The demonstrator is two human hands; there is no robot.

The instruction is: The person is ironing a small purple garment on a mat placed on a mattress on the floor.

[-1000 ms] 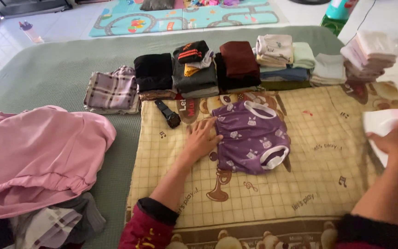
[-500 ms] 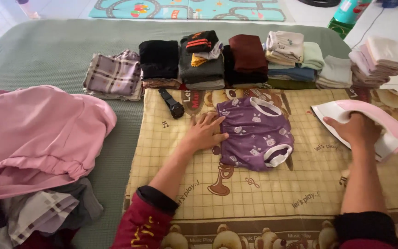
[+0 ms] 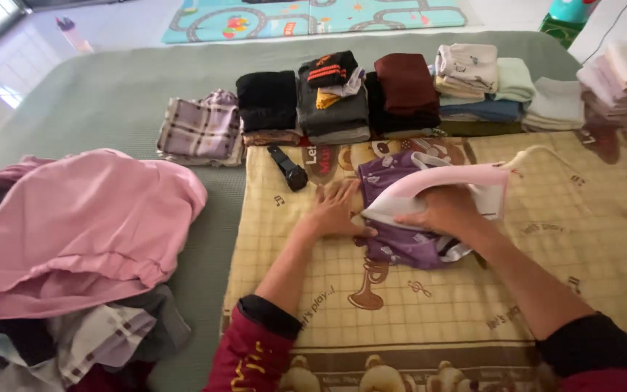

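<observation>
Purple shirt point(image 3: 408, 243) lies on the yellow blanket point(image 3: 546, 247) under the pink iron point(image 3: 437, 190), gripped by the right hand point(image 3: 444, 214), nose pointing left toward the flat, open left hand point(image 3: 335, 210) pinning its edge.

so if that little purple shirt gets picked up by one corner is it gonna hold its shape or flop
Probably flop: the purple shirt is thin cloth, already wrinkled beside the left hand. It looks light, so it may slide on the yellow mat unless pinned while the iron pushes.

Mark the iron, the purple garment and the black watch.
iron point(image 3: 437, 181), head view, on its pink handle.
purple garment point(image 3: 408, 247), head view, on cloth below the iron.
black watch point(image 3: 295, 176), head view, on its face.
</observation>
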